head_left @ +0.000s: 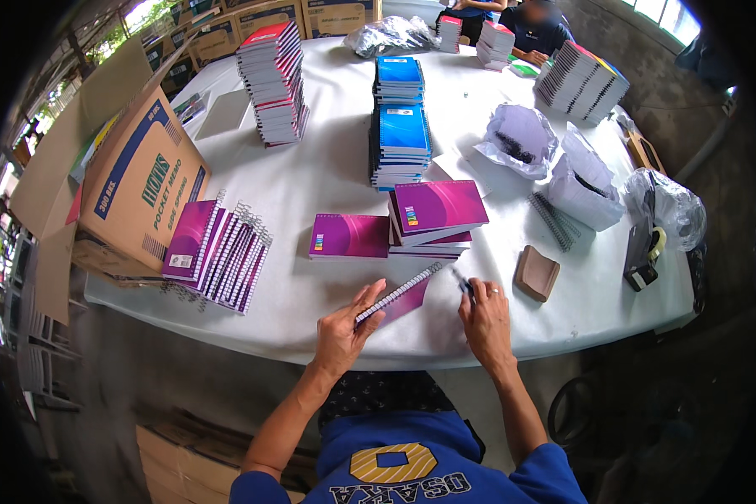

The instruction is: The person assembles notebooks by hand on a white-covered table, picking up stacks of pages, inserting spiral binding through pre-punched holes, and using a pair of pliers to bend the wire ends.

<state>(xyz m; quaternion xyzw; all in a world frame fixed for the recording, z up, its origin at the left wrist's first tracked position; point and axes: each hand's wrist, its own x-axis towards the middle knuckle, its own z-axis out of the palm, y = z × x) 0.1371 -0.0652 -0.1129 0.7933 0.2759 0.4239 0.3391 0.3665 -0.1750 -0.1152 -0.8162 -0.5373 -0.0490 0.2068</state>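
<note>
My left hand (342, 334) grips a purple pocket notebook (406, 302) by its left end, near the table's front edge. A wire coil runs along the notebook's upper edge, and its far end points toward my right hand. In my right hand (487, 321), closed, is a slim dark hand tool (464, 284), its tip close to the coil's end; its exact kind is too small to make out. Just beyond lie a single purple notebook (349, 235) and a short stack of purple notebooks (441, 207).
Purple notebooks with protruding coils (227, 256) lean beside an open carton (143, 181) at left. Blue (401, 130) and red notebook stacks (273, 84) stand farther back. Loose coils (554, 220), a brown block (537, 273) and a tape dispenser (643, 252) lie right. Another person (536, 34) sits far off.
</note>
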